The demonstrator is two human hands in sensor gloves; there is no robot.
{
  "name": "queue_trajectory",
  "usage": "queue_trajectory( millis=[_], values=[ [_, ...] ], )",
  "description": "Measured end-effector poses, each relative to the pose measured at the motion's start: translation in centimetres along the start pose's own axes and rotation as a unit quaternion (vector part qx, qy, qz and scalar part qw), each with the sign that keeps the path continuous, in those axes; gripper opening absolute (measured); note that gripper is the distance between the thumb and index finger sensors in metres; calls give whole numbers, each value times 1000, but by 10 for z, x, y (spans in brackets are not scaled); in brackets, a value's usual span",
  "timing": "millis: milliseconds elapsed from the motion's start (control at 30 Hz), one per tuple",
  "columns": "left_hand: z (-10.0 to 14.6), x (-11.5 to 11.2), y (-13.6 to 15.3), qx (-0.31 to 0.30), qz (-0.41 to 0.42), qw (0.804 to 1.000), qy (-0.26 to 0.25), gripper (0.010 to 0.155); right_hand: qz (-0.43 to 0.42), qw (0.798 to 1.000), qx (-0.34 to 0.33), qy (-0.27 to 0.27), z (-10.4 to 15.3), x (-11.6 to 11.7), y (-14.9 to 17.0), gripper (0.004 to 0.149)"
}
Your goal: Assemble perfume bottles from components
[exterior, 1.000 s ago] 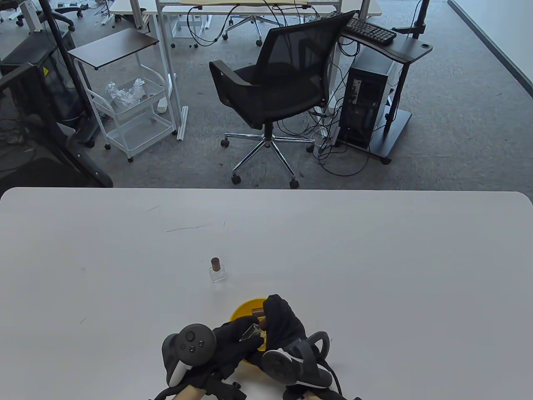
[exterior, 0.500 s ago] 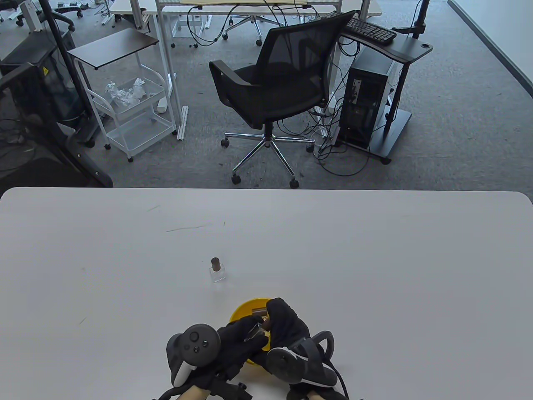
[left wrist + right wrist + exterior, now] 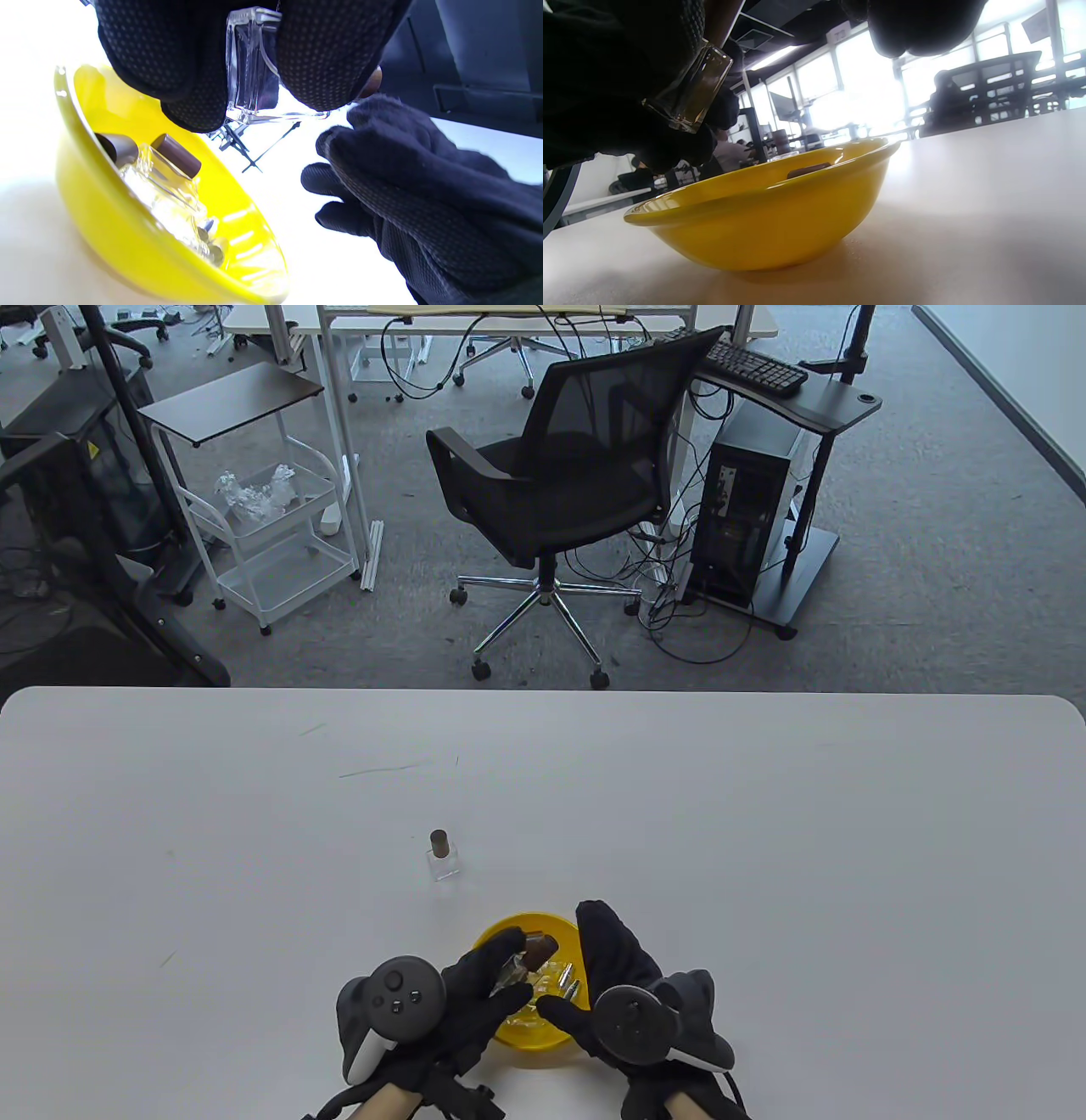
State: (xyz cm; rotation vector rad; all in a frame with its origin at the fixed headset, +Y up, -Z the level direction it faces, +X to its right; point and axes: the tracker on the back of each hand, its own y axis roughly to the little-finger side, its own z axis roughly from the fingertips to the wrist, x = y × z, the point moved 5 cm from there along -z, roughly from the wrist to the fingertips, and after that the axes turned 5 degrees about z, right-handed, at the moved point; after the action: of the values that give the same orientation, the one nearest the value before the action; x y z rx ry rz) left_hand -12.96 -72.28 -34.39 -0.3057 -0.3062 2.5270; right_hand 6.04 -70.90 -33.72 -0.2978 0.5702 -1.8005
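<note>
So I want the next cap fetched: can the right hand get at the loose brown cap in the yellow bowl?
Probably yes: the right hand is open beside the yellow bowl, and the brown cap lies uncovered on top.

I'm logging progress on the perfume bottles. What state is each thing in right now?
Clear glass bottle with brown cap: capped, upright on the white table.
Clear glass bottle in the left hand: pinched above the bowl, brown cap on.
Yellow plastic bowl: upright, holding loose bottles, caps and small metal parts.
Left hand: grip closed on the bottle.
Right hand: open, empty, beside the bowl.
</note>
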Motion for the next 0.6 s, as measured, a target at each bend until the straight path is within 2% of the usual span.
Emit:
queue_trajectory(
  millis=[100,300,433,600],
  values=[
    [0,10,-1,-6,3,1000,-18,54,-7,1000,17,11,3,-6,11,96],
    [2,32,0,-4,5,998,-63,53,-22,998,50,25,8,-13,32,93],
    [5,54,1,0,9,994,-111,53,-13,998,65,24,10,-14,43,88],
    [6,75,4,15,10,990,-137,53,-16,997,77,21,11,-15,51,87]
  ],
)
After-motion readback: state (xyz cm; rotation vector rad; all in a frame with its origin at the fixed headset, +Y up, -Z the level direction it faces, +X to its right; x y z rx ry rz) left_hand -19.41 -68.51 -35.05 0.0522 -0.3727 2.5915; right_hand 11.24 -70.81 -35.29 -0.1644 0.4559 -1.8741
